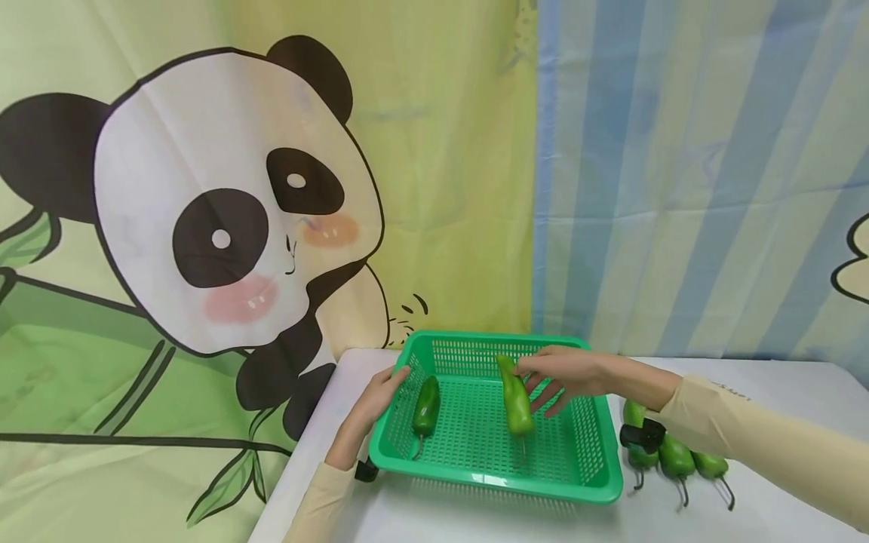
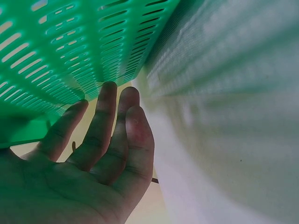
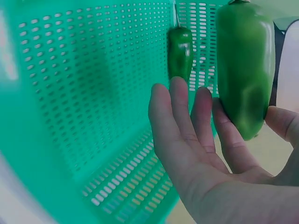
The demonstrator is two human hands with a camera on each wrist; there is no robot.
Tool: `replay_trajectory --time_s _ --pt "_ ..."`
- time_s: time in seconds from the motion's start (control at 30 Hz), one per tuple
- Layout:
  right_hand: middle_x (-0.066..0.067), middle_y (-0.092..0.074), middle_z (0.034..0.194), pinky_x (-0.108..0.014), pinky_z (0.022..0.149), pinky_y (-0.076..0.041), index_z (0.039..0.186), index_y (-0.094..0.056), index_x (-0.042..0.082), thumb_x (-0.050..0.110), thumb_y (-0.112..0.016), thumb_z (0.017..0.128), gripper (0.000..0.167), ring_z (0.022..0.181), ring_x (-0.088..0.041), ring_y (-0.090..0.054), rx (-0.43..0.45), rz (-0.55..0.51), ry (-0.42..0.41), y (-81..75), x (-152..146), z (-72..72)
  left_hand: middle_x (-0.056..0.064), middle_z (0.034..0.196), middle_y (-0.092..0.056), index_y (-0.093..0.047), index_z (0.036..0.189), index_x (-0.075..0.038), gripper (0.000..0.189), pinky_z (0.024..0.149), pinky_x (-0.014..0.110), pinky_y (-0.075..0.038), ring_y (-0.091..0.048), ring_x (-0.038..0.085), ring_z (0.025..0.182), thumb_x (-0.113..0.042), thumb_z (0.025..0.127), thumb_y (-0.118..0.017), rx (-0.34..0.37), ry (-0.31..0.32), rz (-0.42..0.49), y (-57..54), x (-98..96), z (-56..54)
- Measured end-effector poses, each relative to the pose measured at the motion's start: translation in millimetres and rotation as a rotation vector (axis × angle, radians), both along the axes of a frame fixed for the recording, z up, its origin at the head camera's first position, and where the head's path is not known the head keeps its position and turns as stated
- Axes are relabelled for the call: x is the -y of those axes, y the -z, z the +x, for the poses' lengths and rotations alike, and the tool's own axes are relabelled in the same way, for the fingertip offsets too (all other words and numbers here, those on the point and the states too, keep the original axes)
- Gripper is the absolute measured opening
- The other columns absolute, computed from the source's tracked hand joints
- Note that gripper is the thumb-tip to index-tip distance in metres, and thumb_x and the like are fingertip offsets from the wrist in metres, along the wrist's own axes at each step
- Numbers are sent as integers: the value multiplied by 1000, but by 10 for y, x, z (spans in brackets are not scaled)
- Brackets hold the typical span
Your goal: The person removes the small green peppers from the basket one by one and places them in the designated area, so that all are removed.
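Note:
A long light-green pepper (image 1: 516, 403) hangs stem down over the green plastic basket (image 1: 475, 477). My right hand (image 1: 565, 375) pinches its upper end between thumb and index finger; the other fingers are spread in the right wrist view. On the basket's floor at the left lies a darker green pepper (image 1: 426, 407), also seen beyond my fingers in the right wrist view. My left hand (image 1: 375, 396) holds the basket's left rim, with a digit over the edge. Below, its other fingers (image 2: 107, 107) extend along the slotted outer wall in the left wrist view.
Several more green peppers (image 1: 677, 457) lie on the white table (image 1: 781, 422) right of the basket, partly hidden by my right forearm and a black wrist strap (image 1: 641, 435). Behind the table hangs a curtain (image 1: 448, 188) with a panda print and stripes.

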State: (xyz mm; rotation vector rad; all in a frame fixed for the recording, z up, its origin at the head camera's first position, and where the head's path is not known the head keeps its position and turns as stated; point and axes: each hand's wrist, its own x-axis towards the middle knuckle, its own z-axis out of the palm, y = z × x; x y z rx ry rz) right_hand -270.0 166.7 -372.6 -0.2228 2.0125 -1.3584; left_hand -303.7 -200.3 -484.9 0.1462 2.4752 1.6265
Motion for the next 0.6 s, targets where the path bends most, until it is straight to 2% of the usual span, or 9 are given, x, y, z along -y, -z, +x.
replay_trajectory --time_s 0.13,0.27,0.47,0.6 --pt "-26 -52 137 -53 90 -57 145 -47 1 33 -51 103 53 104 -34 -70 10 -15 2 -34 -197 19 15 109 -69 -51 147 -11 63 73 32 -57 -68 19 84 -56 104 -45 -6 -5 -6 -2 1 -12" --pt "-27 -47 140 -52 91 -57 150 -38 0 33 -48 105 57 103 -31 -69 13 -19 17 -49 -391 58 14 107 -69 -52 146 -10 62 72 32 -57 -69 18 83 -55 104 -45 -7 -7 -1 -3 0 -10" --pt "-18 -49 122 -49 89 -57 145 -40 0 33 -47 105 52 94 -28 -66 17 -32 39 -67 -676 115 13 109 -69 -49 149 -14 61 73 32 -58 -69 18 85 -55 104 -45 3 -10 1 -1 0 -2" --pt "-11 -50 104 -49 89 -58 123 -50 1 34 -46 107 37 87 -24 -64 27 -65 9 -101 -845 158 13 111 -69 -49 149 -14 61 74 32 -57 -69 19 86 -55 104 -45 5 -10 1 2 -7 -7"
